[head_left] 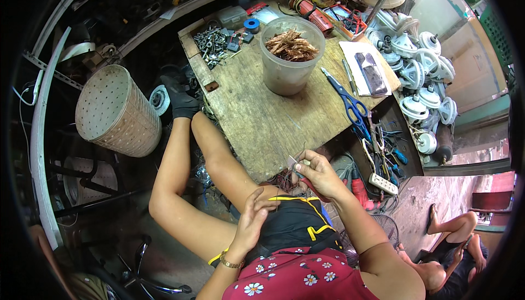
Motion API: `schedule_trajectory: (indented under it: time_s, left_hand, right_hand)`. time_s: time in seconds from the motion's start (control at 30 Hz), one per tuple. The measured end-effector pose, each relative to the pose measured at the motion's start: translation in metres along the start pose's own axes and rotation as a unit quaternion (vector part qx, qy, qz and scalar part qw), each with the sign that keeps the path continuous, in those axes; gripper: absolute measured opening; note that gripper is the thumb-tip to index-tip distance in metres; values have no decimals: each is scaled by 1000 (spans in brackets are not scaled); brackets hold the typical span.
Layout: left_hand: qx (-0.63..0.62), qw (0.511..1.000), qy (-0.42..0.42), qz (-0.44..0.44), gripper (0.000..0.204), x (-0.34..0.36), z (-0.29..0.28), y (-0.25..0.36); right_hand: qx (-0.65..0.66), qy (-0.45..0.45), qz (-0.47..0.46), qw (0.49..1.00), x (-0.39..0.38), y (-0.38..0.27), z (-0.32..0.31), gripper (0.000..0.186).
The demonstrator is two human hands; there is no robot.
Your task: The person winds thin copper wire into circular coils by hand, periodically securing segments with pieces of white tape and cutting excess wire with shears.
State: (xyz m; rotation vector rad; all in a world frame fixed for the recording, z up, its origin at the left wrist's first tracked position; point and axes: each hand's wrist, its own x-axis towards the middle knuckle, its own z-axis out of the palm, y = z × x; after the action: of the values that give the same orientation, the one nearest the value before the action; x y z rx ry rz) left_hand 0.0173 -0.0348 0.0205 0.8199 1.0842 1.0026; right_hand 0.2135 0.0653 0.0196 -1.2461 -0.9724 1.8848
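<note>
My right hand is closed in a pinch just off the table's near edge. Between its fingers is a small pale flat piece, with a thin dark strand beside it. Something red shows below the palm; I cannot make out what it is. My left hand is over my lap, its fingers loosely extended and apart, near a thin dark strand. Reddish-brown wire scraps lie below the table edge. On the wooden table stands a translucent bucket holding copper-coloured strands.
Blue-handled scissors, a phone, loose screws and a blue spool lie on the table. A tool tray with pliers and a power strip sits right. A perforated basket stands left. Another person sits at lower right.
</note>
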Motion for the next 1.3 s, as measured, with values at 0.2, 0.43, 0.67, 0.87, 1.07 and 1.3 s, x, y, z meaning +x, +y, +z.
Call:
schedule_trajectory:
  time_s: [0.2, 0.43, 0.67, 0.87, 1.07, 1.3]
  left_hand:
    - [28, 995, 44, -82, 30, 9, 6, -7]
    - [235, 969, -33, 76, 23, 14, 4, 9]
    - [85, 996, 31, 19, 23, 14, 6, -3]
    - [-31, 994, 38, -99, 19, 15, 7, -6]
    - [-31, 993, 33, -108, 15, 15, 7, 1]
    - [-38, 993, 22, -113, 9, 13, 6, 4]
  right_hand:
    - [-101, 41, -26, 994, 0, -7, -7, 8]
    - [18, -92, 72, 993, 14, -14, -28, 14]
    - [45, -92, 73, 992, 26, -10, -15, 18]
    - [-4, -162, 112, 980, 7, -1, -1, 25]
    - [-59, -187, 71, 978, -5, 4, 15, 20]
    - [-73, -198, 76, 974, -6, 2, 16, 18]
